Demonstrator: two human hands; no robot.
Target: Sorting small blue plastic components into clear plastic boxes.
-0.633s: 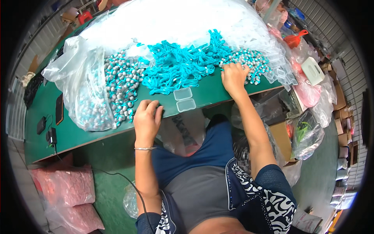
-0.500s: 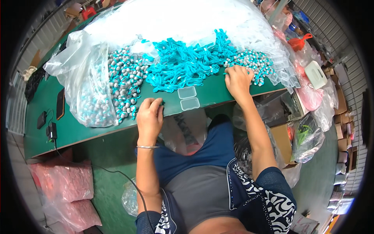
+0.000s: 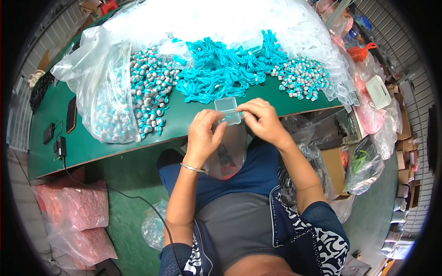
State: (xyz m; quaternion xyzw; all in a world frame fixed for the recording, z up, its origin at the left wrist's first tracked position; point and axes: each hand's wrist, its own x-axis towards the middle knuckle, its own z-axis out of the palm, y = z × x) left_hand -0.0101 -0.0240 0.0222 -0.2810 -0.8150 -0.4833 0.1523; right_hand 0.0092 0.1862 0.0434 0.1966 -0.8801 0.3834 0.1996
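Observation:
A small clear plastic box [image 3: 233,120] with its hinged lid [image 3: 225,104] laid back sits at the table's front edge. My left hand [image 3: 204,135] is at the box's left side, thumb and forefinger slightly apart; a small turquoise piece [image 3: 226,118] shows just past their tips, at the box. From the right, my right hand [image 3: 263,120] pinches another small turquoise piece [image 3: 240,113] over the box's edge; its far end is hidden. Behind the box lies a heap of bundled turquoise cords [image 3: 221,69]. Grey-and-turquoise striped pieces form a left pile [image 3: 149,87] and a smaller-piece right pile [image 3: 301,79].
A large clear bag [image 3: 108,101] of striped pieces stands left on the green table [image 3: 184,122]. A mound of clear boxes [image 3: 317,43] fills the back. A phone [image 3: 71,115] and a cabled black device [image 3: 60,147] lie far left. A cardboard carton [image 3: 334,168] stands below, right.
Both hands have come in from the two piles to the clear box, the left moving right and the right moving left. My right hand now pinches a visible turquoise piece.

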